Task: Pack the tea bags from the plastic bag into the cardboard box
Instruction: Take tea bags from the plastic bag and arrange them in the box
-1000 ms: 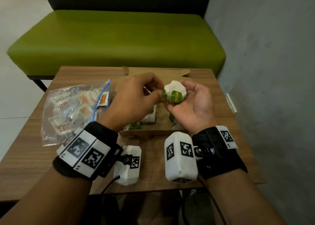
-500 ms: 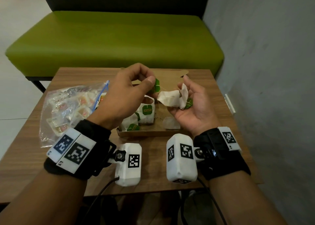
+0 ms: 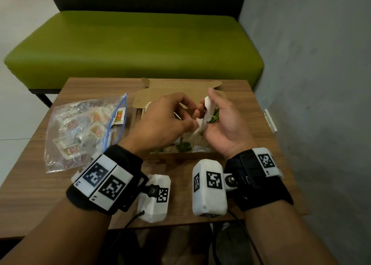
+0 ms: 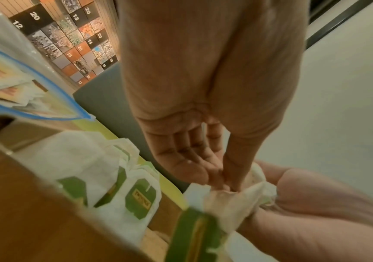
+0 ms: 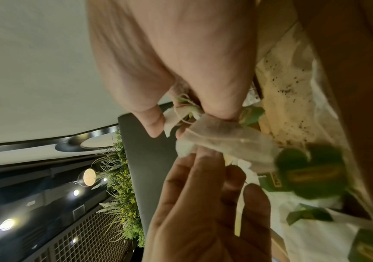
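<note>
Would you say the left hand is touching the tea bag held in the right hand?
Touching. The left wrist view shows the left hand pinching the white tea bag with thumb and fingertips, while the right hand holds it from below.

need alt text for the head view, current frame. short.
Over an open cardboard box on a wooden table, the left hand and right hand together pinch a white tea bag. A clear plastic bag of sachets lies left of the box; a green bench stands behind.

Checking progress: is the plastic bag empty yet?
No, the plastic bag beside the cardboard box holds many tea packets.
</note>
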